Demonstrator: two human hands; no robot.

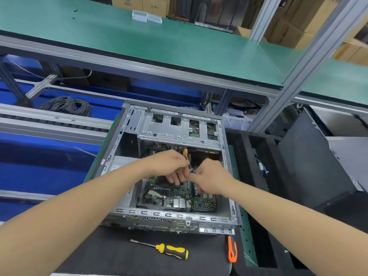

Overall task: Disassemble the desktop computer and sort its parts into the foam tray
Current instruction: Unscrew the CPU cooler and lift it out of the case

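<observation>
Dark pad on green-mat bench: open PC case (173, 132), foam tray (244, 156) just to its right. Both hands inside, over motherboard (179, 198). Left hand (169, 164) pinches thin yellow-tipped piece (185, 152); right hand (211, 179) curled, grip hidden.

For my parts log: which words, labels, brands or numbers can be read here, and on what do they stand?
No text can be read.
On the cardboard box: a printed logo, blurred.
On the pink sticker on the computer case: too small.
On the motherboard: markings too small.
</observation>
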